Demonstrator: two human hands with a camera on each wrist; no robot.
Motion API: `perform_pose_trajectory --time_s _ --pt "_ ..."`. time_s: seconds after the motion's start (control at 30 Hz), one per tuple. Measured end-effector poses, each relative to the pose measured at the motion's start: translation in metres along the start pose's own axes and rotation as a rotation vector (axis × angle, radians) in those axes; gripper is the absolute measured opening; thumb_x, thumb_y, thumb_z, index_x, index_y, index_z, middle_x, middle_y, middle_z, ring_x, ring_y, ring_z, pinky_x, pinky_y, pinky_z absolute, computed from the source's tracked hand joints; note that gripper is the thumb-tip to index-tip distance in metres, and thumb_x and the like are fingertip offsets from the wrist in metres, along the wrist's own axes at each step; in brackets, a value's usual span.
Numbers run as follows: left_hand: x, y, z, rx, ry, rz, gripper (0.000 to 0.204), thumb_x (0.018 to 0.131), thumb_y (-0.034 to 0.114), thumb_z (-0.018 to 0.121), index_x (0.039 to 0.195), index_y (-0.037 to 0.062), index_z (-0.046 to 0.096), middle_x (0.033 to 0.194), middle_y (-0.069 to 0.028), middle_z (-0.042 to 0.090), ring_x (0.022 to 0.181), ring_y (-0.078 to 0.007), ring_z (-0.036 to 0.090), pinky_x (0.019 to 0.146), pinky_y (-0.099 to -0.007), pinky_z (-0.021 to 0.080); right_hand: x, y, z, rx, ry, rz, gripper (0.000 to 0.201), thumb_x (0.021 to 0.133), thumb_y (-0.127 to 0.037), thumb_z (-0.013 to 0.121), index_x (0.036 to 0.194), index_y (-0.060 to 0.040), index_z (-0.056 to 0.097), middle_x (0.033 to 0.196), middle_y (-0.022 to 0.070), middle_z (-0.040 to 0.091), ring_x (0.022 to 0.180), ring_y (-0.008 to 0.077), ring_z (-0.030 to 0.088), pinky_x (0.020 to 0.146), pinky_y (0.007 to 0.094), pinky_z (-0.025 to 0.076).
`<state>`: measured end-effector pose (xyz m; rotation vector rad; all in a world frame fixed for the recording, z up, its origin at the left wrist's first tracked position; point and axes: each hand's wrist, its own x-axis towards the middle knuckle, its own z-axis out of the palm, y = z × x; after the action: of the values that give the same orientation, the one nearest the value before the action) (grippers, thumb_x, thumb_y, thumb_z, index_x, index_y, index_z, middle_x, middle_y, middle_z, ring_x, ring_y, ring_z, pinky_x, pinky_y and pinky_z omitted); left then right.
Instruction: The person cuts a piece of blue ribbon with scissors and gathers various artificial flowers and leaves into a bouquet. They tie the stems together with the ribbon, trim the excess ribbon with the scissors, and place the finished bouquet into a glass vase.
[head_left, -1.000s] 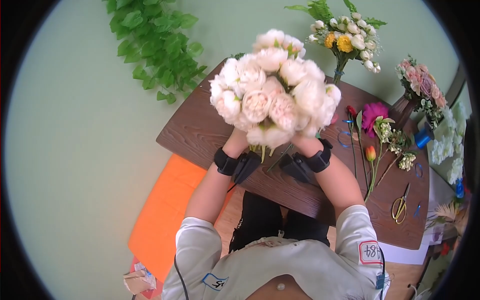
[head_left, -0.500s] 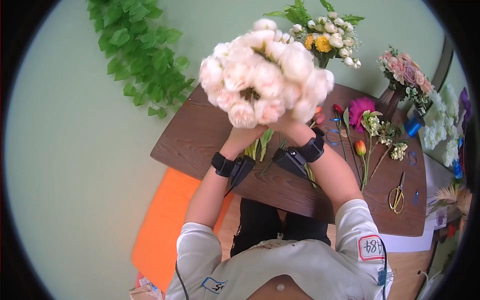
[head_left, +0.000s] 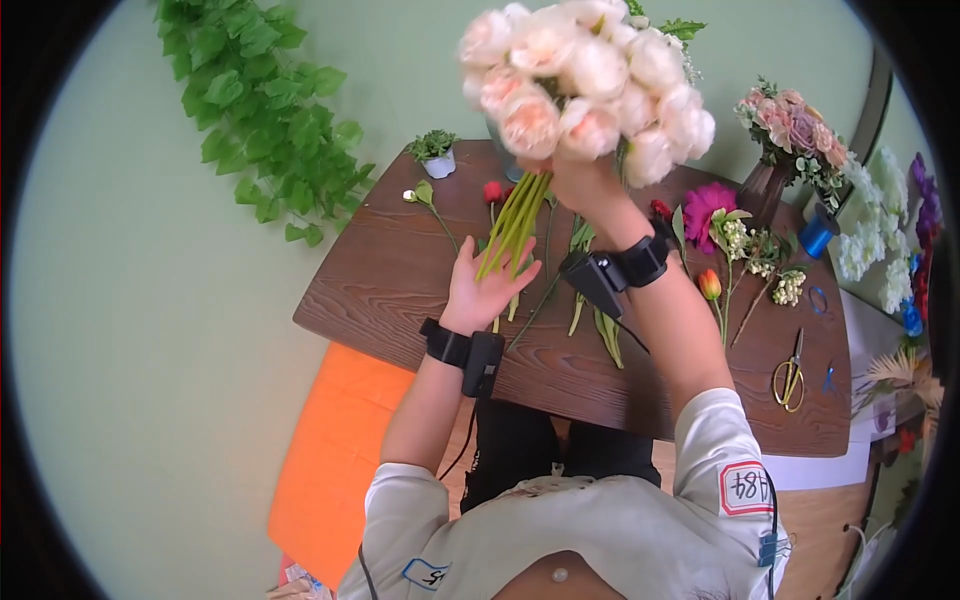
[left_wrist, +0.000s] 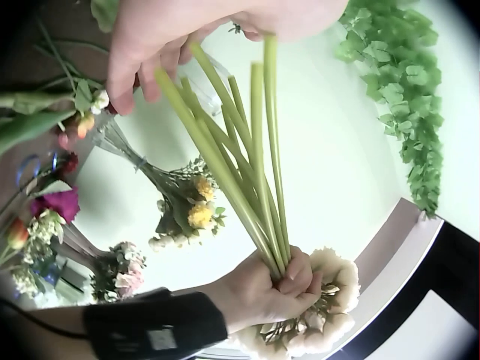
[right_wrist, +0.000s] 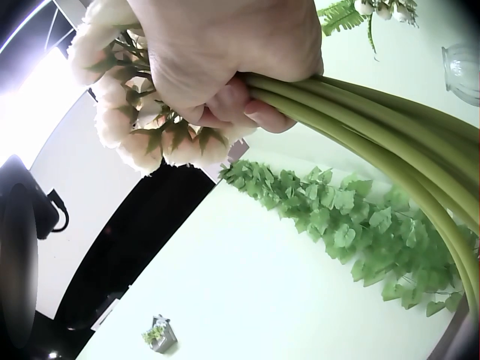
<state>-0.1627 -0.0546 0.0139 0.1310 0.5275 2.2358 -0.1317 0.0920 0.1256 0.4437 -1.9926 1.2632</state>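
A bunch of pale pink peonies [head_left: 590,80] is held up above the far part of the table. My right hand [head_left: 590,188] grips its green stems [head_left: 518,215] just under the blooms; in the right wrist view, the curled fingers [right_wrist: 266,116] of that hand wrap round the stems. The stems slant down toward my left hand [head_left: 485,290], whose palm is up and fingers are spread beside the cut ends. Seen from the left wrist, the left hand [left_wrist: 217,30] is close to those ends without gripping them.
On the brown table [head_left: 370,270] lie loose stems, an orange tulip [head_left: 709,285], a magenta flower [head_left: 708,212] and gold-handled scissors [head_left: 789,385]. A blue ribbon spool [head_left: 819,232] and a vase of pink flowers [head_left: 768,190] stand right; a potted plant [head_left: 434,158] sits back left.
My left hand has come away from the bunch and dropped to the stem ends, its fingers spreading. The right hand has raised the peonies farther up and to the right, bringing the stems into view.
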Motion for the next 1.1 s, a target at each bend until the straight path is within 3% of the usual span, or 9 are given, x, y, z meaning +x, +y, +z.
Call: perform_pose_trajectory --time_s 0.07,0.1,0.5,0.63,0.67,0.73,0.8,0.9,1.1 --pt "0.004 -0.002 0.003 -0.067 0.050 0.020 0.040 0.089 0.026 0.022 0.117 0.0026 0.038 0.120 -0.0118 0.041 0.115 -0.0232 0.035 0.095 -0.0443 0.026 -0.006 0.019 0.008 -0.525 0.283 -0.598 0.005 0.064 -0.002 0.051 0.069 -0.0049 0.051 0.072 0.0094 0.051 0.071 0.0256 0.050 0.057 0.0345 0.039" --pt "0.006 -0.004 0.002 -0.065 0.045 0.018 0.040 0.089 0.026 0.022 0.117 0.0026 0.038 0.120 -0.0118 0.041 0.115 -0.0232 0.035 0.095 -0.0443 0.026 -0.008 0.019 0.007 -0.529 0.286 -0.601 0.005 0.064 -0.002 0.051 0.069 -0.0049 0.051 0.072 0.0094 0.051 0.071 0.0256 0.050 0.057 0.0345 0.039" --pt "0.029 -0.004 -0.028 -0.181 -0.134 0.066 0.032 0.089 0.023 0.029 0.106 0.0014 0.046 0.105 -0.0126 0.051 0.094 -0.0247 0.051 0.083 -0.0358 0.040 -0.032 0.020 -0.006 -0.440 0.066 -0.444 0.029 0.073 -0.020 0.055 0.100 -0.0098 0.049 0.102 0.0068 0.051 0.094 0.0242 0.050 0.081 0.0349 0.041" --pt "0.013 0.001 0.005 0.515 -0.082 0.248 0.032 0.086 0.023 0.039 0.110 0.0026 0.046 0.112 -0.0102 0.048 0.102 -0.0203 0.047 0.085 -0.0313 0.038 -0.014 -0.015 -0.023 0.069 -0.076 0.392 0.014 0.069 -0.005 0.054 0.082 -0.0031 0.053 0.083 0.0120 0.054 0.078 0.0227 0.052 0.066 0.0314 0.043" --pt "0.008 0.002 0.022 0.937 0.009 0.477 0.034 0.084 0.020 0.043 0.114 0.0024 0.044 0.115 -0.0101 0.047 0.105 -0.0193 0.045 0.086 -0.0304 0.037 -0.019 -0.011 -0.020 0.066 -0.075 0.395 0.014 0.069 -0.005 0.054 0.082 -0.0031 0.053 0.083 0.0120 0.054 0.078 0.0227 0.052 0.066 0.0314 0.043" --pt "0.001 -0.004 0.051 1.117 -0.069 0.623 0.046 0.077 0.016 0.054 0.118 0.0009 0.040 0.119 -0.0112 0.044 0.108 -0.0188 0.042 0.086 -0.0299 0.035 -0.033 -0.001 -0.010 -0.177 0.142 -0.195 0.014 0.069 -0.004 0.053 0.083 -0.0026 0.053 0.080 0.0120 0.054 0.076 0.0230 0.052 0.065 0.0316 0.043" --pt "-0.009 -0.017 0.076 1.587 -0.183 0.816 0.046 0.071 0.013 0.058 0.111 -0.0035 0.042 0.111 -0.0143 0.049 0.103 -0.0244 0.046 0.085 -0.0324 0.036 -0.043 -0.004 -0.006 -0.092 0.146 -0.061 0.014 0.071 -0.006 0.053 0.085 -0.0030 0.053 0.082 0.0104 0.055 0.076 0.0210 0.052 0.067 0.0310 0.043" --pt "0.018 -0.036 0.072 1.538 -0.064 0.734 0.032 0.065 0.012 0.061 0.092 -0.0017 0.052 0.085 -0.0174 0.058 0.079 -0.0266 0.056 0.069 -0.0323 0.042 -0.055 -0.001 -0.008 0.067 0.149 0.206 0.015 0.075 -0.010 0.054 0.088 -0.0038 0.053 0.085 0.0073 0.056 0.078 0.0171 0.052 0.069 0.0298 0.043" --pt "0.045 -0.082 0.073 1.241 -0.122 0.548 0.013 0.067 0.009 0.057 0.071 -0.0032 0.056 0.066 -0.0152 0.059 0.063 -0.0243 0.059 0.056 -0.0312 0.042 -0.083 0.054 -0.049 -0.441 0.100 -0.017 0.014 0.074 -0.008 0.048 0.086 -0.0027 0.053 0.080 0.0100 0.055 0.075 0.0227 0.052 0.067 0.0334 0.042"
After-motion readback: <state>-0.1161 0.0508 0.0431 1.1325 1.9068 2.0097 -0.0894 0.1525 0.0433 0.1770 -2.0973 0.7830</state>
